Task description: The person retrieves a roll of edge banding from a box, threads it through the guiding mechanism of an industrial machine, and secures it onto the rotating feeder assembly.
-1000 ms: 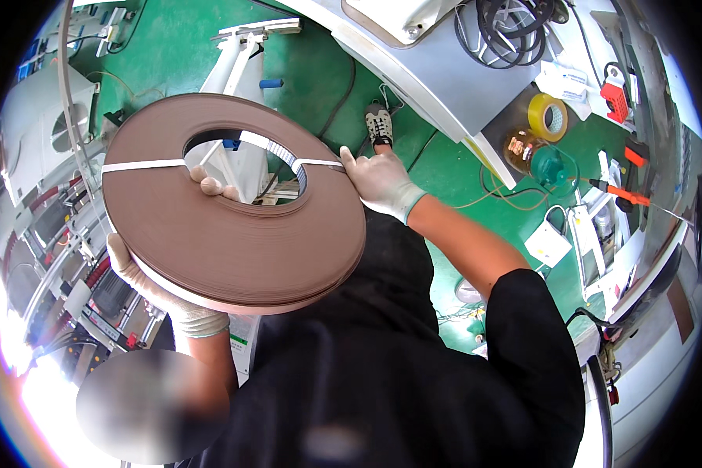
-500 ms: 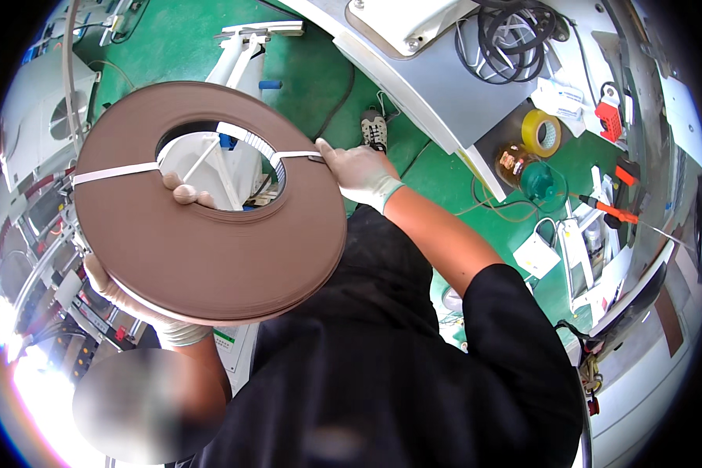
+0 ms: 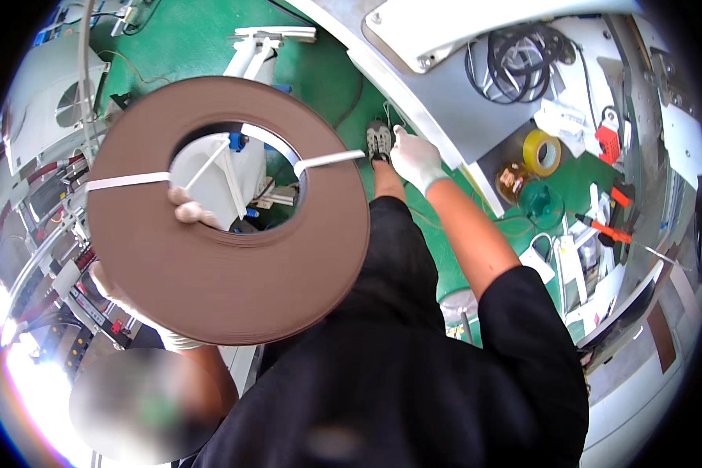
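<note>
A large brown roll of thin strip (image 3: 226, 288) is held up in front of me, tilted, with a wide hole in its middle. My left hand (image 3: 195, 212) grips it from below: gloved fingertips come up through the hole, and the rest of that hand is mostly hidden behind the roll. One white strap (image 3: 129, 182) lies flat across the roll's left side. Another white strap (image 3: 331, 159) crosses the right side, its end sticking out past the outer edge. My right hand (image 3: 417, 160), also gloved, is apart from the roll, its fingers curled together; what they hold, if anything, is hidden.
A grey-white machine table (image 3: 437, 101) stands at upper right, bearing coiled black cables (image 3: 515, 66). Beside it are a yellow tape roll (image 3: 541, 152), a bottle with a green lid (image 3: 541, 204) and an orange-handled screwdriver (image 3: 604, 228). Machinery (image 3: 62, 281) lines the left. The floor (image 3: 187, 39) is green.
My right hand has come off the roll's right edge and moved right and slightly up. The right strap's end now sticks out free. The roll has shifted slightly right in view.
</note>
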### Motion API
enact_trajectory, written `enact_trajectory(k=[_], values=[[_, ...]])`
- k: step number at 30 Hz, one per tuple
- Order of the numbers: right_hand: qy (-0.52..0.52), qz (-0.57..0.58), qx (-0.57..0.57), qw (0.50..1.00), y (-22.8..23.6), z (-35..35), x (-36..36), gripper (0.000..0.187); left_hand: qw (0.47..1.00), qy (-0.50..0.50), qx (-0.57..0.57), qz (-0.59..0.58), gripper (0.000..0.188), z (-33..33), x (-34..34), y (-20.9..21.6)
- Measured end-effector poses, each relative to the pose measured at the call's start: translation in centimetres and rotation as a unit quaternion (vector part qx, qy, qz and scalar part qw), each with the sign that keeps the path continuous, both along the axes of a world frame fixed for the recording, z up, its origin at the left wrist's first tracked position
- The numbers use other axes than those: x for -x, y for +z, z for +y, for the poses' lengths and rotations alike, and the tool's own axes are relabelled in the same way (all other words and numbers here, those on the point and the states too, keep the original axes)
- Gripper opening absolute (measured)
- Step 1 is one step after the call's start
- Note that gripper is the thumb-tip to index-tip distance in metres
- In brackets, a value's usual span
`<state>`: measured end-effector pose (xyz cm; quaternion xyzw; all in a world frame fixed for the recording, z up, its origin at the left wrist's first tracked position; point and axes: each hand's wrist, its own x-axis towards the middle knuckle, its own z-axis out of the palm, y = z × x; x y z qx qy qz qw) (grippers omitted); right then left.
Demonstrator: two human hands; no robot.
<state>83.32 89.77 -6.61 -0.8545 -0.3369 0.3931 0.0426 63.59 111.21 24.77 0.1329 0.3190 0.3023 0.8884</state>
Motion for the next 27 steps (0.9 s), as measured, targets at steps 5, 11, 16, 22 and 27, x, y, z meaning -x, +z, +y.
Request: enact_trajectory(k=[5,11,16,22,27], values=[[-0.032,-0.049,-0.244,0.968,9.4,4.5,-0.1,0.043,0.991,-0.073,-0.064,0.089,0.090,-1.8,0.4,-1.6],[0.152,0.027,-0.333,0.930,19.2,10.2,3.6,0.048,0.977,-0.140,-0.063,0.148,0.091,-4.6,1.2,-2.7],[0.212,0.085,-0.309,0.923,20.2,10.1,4.9,0.058,0.932,-0.174,-0.121,0.293,0.090,-5.0,3.1,-1.2],[0.223,0.063,-0.338,0.912,19.7,8.7,5.0,0.062,0.934,-0.180,-0.051,0.305,0.086,-5.6,4.6,-1.0],[0.196,0.038,-0.369,0.908,19.1,8.3,5.9,0.065,0.930,-0.182,-0.065,0.313,0.087,-5.7,4.6,-1.1]])
